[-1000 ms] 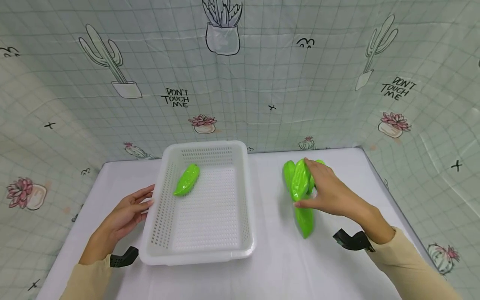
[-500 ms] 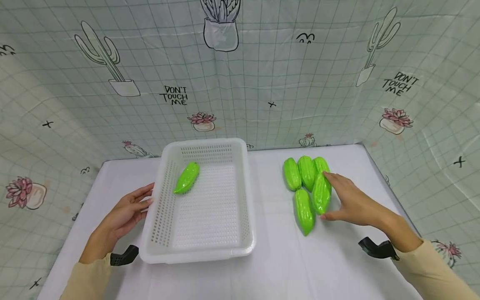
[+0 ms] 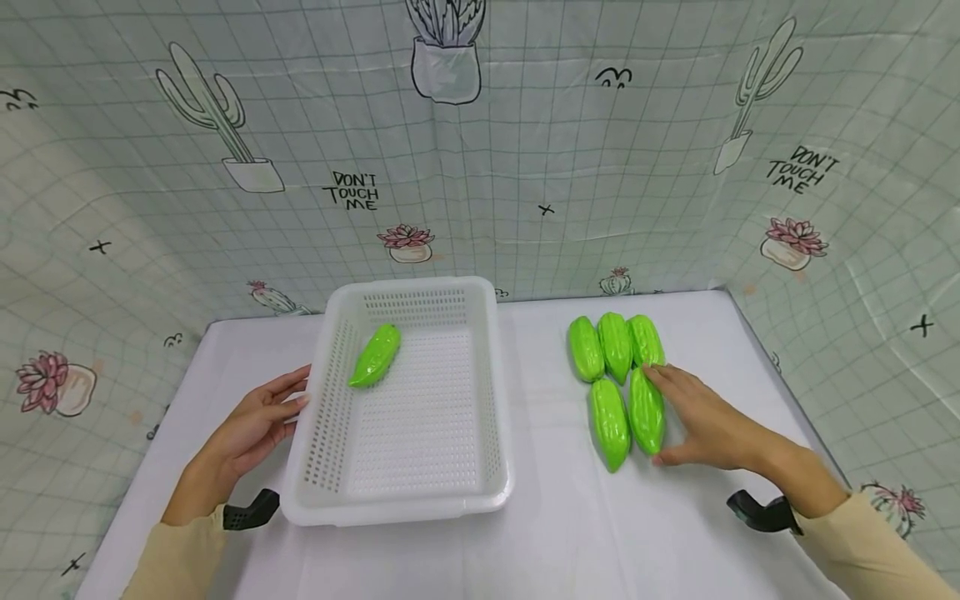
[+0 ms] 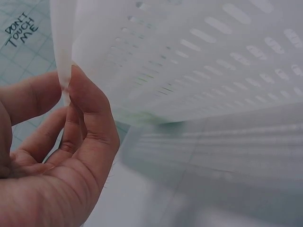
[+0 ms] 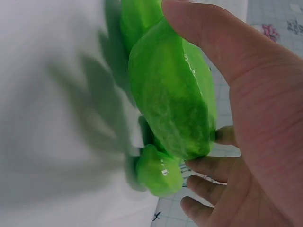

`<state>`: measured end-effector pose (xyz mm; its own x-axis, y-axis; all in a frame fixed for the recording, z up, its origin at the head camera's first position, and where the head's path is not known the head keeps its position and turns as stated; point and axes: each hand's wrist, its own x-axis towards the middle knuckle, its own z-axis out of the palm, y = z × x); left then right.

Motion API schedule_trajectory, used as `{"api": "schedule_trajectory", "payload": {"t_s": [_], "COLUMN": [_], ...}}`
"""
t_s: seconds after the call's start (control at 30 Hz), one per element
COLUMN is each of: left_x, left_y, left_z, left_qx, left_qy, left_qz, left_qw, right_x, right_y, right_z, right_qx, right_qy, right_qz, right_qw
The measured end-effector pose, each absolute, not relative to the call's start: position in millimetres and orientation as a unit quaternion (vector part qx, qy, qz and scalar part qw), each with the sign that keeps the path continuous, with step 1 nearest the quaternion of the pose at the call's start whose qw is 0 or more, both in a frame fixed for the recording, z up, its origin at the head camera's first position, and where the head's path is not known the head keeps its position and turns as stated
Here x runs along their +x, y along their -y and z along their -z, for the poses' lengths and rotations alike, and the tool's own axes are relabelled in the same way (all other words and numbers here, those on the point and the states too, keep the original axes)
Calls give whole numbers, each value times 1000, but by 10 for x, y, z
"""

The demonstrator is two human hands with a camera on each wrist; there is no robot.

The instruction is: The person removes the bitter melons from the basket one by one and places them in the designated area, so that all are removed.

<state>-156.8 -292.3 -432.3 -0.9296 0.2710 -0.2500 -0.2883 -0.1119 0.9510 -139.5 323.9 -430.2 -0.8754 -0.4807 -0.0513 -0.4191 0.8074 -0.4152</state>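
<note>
My left hand (image 3: 251, 429) pinches the left rim of a white plastic basket (image 3: 397, 515); in the left wrist view the thumb and fingers close on the rim (image 4: 66, 80) from both sides. One glossy green bitter melon (image 3: 377, 356) lies inside, toward the back left. My right hand (image 3: 712, 425) holds another bitter melon (image 3: 647, 410) end to end, thumb at its near tip and fingers at its far end. In the right wrist view this bitter melon (image 5: 170, 94) fills the space between thumb and fingertips, close over the cloth.
Several more bitter melons stand close by: a back row of three, with the middle one (image 3: 615, 346), and one (image 3: 610, 423) left of the held one. White cloth (image 3: 555, 517) covers the table; a printed curtain (image 3: 510, 150) rises behind it.
My right hand has carried the bitter melon from over the group to the right and toward me, then lowered it beside the front one. The left hand stays at the basket.
</note>
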Motion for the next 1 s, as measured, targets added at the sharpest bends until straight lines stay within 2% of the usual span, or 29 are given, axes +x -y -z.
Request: {"api": "schedule_trajectory", "payload": {"t_s": [1.0], "left_x": [-1577], "left_y": [2926], "left_z": [4326], "left_qx": [-5], "left_qy": [-639], "left_qz": [-746], "left_qw": [186], "right_x": [-1414], "right_y": [-3220], "right_z": [4475], "right_qx": [-273], "right_qy": [-948], "right_qz": [147], "right_qw": [67]}}
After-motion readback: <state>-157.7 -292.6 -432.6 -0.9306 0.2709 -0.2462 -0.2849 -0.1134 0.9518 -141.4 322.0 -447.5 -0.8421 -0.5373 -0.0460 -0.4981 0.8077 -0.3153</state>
